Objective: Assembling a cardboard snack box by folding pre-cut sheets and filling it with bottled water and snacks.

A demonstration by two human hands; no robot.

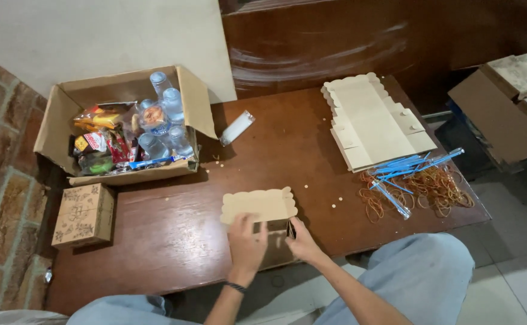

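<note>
Both hands on half-folded cardboard box at 6 o'clock edge of brown wooden surface. Left hand lies flat, fingers spread, pressing box front. Right hand curled, pinching box right side wall. Scalloped lid flap stands open behind hands. At 2 o'clock: stack of flat box blanks; just below, blue straws over rubber bands. At 10 o'clock: open carton with water bottles and snacks.

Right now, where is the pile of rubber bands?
In the head view, the rubber bands lie on the right end of the wooden table, under the blue straws and just below the stack of flat cardboard cutouts.
</note>
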